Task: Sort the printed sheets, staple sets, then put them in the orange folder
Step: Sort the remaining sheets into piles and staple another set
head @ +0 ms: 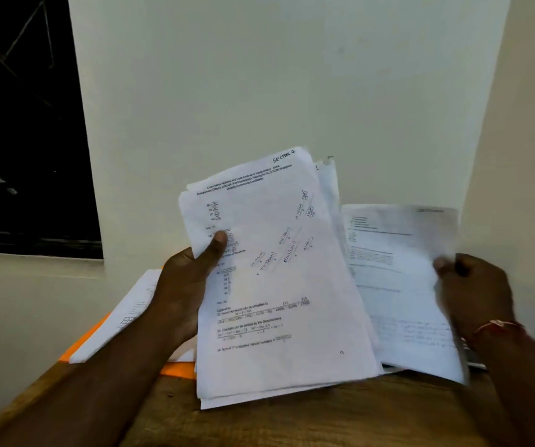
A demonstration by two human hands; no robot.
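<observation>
Sorting's the step here: the left hand [182, 285] grips a thick stack of white printed sheets [279, 285] above the brown wooden worktop [292, 424], thumb clamped on the front page. The fingers [443, 262] of the right hand [475, 291] pinch one loose white sheet [398, 269] by its edge. The flat orange folder [175, 369] lies at the left under a white paper pile [121, 314]; next, that sheet probably needs its matching pile.

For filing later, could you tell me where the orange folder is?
In the head view, the orange folder lies at lower left on the wooden table, under a pile of sheets, behind the left hand.
</observation>
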